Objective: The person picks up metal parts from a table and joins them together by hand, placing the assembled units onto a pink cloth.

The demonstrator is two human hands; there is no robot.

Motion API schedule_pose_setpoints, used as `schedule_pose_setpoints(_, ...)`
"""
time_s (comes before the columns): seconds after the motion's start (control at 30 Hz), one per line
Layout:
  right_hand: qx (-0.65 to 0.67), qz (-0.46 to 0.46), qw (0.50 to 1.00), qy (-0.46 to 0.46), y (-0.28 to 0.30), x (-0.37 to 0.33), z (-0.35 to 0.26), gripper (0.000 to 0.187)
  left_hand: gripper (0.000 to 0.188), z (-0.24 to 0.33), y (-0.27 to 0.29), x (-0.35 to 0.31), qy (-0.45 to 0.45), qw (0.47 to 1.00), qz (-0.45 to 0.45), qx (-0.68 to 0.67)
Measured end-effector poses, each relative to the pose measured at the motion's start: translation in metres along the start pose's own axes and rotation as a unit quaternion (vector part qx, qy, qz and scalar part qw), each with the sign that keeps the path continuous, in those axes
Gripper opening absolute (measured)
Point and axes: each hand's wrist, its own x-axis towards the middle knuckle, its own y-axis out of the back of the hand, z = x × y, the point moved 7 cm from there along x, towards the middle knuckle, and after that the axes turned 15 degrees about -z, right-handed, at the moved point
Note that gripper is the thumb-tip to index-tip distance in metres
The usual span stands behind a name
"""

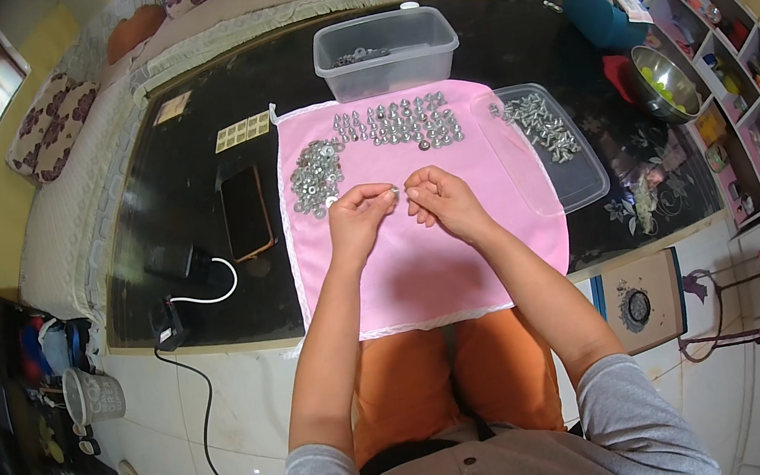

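My left hand (364, 221) is closed in a pinch over the pink cloth (522, 255). At its fingertips shows a small silvery metal piece (395, 189), too small to name surely. Just to the right, my right hand (444, 203) is also pinched, its fingertips nearly meeting the left ones; what they hold is hidden. Beyond my hands, assembled screws (397, 123) stand upright in several rows. A heap of round metal washers (316, 178) lies left of them. Loose silvery screws (541, 124) lie in a shallow clear plastic lid (583, 190) on the right.
A clear plastic tub (389, 72) with dark metal parts stands behind the cloth. A phone (246, 213) and a black charger with white cable (180, 262) lie left on the dark tabletop (213, 314). A steel bowl (667, 83) and a shelf (739, 71) are at right.
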Motion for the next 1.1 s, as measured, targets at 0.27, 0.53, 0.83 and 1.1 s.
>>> schedule_pose_setpoints(0.27, -0.067, 0.004, 0.997, -0.033, -0.003, -0.002, 0.000, 0.010, 0.011, 0.047, 0.001, 0.033, 0.027, 0.978, -0.007, 0.206)
schedule_pose_setpoints(0.53, -0.072, -0.001, 0.997, -0.039, -0.003, -0.001, 0.002, 0.010, 0.011, 0.039, -0.017, 0.097, 0.008, 0.902, -0.082, 0.423)
schedule_pose_setpoints(0.83, -0.074, 0.003, 0.996, -0.040, -0.003, -0.002, -0.003, 0.012, 0.009, 0.027, -0.028, 0.114, 0.018, 0.837, -0.122, 0.533)
schedule_pose_setpoints(1.1, -0.084, 0.001, 0.996, -0.036, -0.004, -0.001, -0.003, 0.010, 0.007, 0.037, -0.034, 0.101, -0.034, 0.842, -0.115, 0.526)
